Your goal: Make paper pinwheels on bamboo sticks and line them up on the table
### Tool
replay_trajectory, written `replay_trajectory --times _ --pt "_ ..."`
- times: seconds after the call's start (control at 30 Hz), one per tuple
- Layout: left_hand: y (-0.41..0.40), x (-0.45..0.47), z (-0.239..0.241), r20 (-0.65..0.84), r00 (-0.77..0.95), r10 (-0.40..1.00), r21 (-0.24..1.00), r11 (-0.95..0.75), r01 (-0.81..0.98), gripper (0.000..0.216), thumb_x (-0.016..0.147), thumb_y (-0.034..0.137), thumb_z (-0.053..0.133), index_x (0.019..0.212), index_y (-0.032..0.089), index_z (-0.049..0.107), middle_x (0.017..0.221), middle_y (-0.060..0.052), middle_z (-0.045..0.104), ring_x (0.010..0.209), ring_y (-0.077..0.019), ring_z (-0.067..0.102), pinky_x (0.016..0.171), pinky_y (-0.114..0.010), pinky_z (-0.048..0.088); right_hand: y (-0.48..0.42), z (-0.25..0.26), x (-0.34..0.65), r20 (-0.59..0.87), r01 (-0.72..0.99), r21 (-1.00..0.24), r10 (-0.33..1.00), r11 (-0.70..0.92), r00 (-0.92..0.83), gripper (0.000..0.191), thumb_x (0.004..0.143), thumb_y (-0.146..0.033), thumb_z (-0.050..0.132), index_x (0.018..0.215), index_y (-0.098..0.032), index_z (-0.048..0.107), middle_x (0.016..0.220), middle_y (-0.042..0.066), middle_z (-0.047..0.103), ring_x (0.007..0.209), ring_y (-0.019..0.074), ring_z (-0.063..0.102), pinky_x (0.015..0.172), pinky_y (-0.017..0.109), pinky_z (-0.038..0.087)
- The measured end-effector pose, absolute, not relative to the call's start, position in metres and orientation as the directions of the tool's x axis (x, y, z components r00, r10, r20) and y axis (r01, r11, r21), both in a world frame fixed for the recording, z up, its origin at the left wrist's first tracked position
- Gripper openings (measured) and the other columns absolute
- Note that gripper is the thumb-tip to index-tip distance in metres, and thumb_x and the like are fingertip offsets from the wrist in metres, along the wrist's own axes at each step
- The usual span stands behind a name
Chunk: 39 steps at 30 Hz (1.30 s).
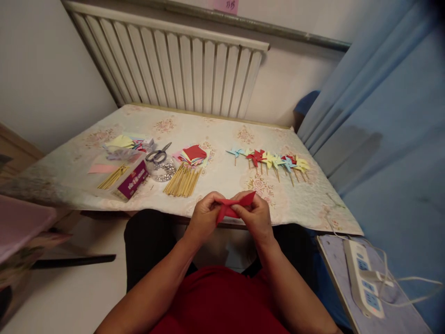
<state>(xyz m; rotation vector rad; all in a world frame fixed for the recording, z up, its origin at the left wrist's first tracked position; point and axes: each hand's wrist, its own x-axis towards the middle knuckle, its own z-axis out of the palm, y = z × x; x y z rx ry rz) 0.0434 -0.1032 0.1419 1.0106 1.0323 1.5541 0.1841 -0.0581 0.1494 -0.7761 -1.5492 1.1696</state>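
Between my two hands, just off the table's front edge, is a red paper pinwheel [229, 208] with folded blades. My left hand [207, 214] pinches its left side, and my right hand [256, 215] grips its right side with the thumb pressed near the middle. One pointed blade sticks up past the right fingers. Beyond my hands lie a bundle of thin wooden sticks [182, 181] and a stack of coloured paper squares [194, 154], red on top. A round clear tub of small shiny pins [165, 171] stands left of the sticks, with scissors [159, 155] resting on it.
Several finished pinwheels [271, 160] on sticks lie in a row at the right. A clear box with a purple label [132, 181] and sticks stands left, beside a bag of coloured paper [123, 143]. A power strip [363, 278] sits on a low stand [333, 260] at the right.
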Motion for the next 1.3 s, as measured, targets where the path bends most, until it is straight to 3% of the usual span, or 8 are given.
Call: replay_trajectory --times 0.27,0.53,0.83,1.03,1.3 --pt "-0.103 0.042 0.142 0.047 -0.155 0.987 0.945 -0.094 -0.312 0.006 0.071 0.019 0.065 0.076 0.016 0.063 0.068 0.003 0.055 0.061 -0.0089 0.046 0.057 -0.020 0.035 -0.053 0.145 0.180 0.239 -0.167 -0.966 0.929 0.198 -0.283 0.020 0.063 -0.024 0.077 0.077 -0.019 0.063 0.067 -0.002 0.064 0.057 0.0120 0.057 0.052 0.023 0.048" --pt "-0.101 0.043 0.136 -0.008 -0.136 0.991 0.936 -0.040 -0.350 0.012 0.071 0.022 0.068 0.079 0.015 0.062 0.070 0.001 0.060 0.062 -0.0104 0.051 0.059 -0.021 0.039 -0.052 0.136 0.178 0.204 -0.151 -0.974 0.941 0.169 -0.268 0.021 0.062 -0.025 0.077 0.078 -0.018 0.065 0.068 -0.002 0.066 0.059 0.0135 0.059 0.055 0.024 0.049" --pt "-0.106 0.033 0.143 0.253 -0.064 0.965 0.954 -0.260 -0.148 0.009 0.074 0.021 0.072 0.069 0.017 0.065 0.076 -0.002 0.060 0.073 -0.0133 0.054 0.068 -0.025 0.041 -0.065 0.153 0.194 0.456 -0.026 -0.878 0.817 0.478 -0.353 0.007 0.076 -0.025 0.073 0.077 -0.021 0.067 0.075 0.001 0.067 0.071 0.0163 0.062 0.066 0.029 0.050" --pt "-0.115 0.026 0.164 0.406 0.083 0.910 0.914 -0.403 -0.050 0.012 0.084 0.027 0.064 0.078 0.021 0.072 0.079 -0.005 0.062 0.074 -0.0149 0.057 0.070 -0.028 0.044 -0.081 0.173 0.204 0.618 -0.039 -0.745 0.666 0.666 -0.419 0.006 0.082 -0.022 0.067 0.088 -0.025 0.067 0.080 0.003 0.068 0.075 0.0185 0.064 0.068 0.034 0.053" --pt "-0.126 0.022 0.188 0.452 0.189 0.872 0.879 -0.471 0.074 0.013 0.083 0.024 0.064 0.078 0.025 0.075 0.077 -0.008 0.065 0.074 -0.0176 0.059 0.070 -0.030 0.046 -0.093 0.187 0.209 0.709 -0.103 -0.653 0.558 0.750 -0.431 0.014 0.084 -0.017 0.063 0.095 -0.025 0.069 0.083 0.006 0.069 0.079 0.0208 0.065 0.067 0.036 0.054"
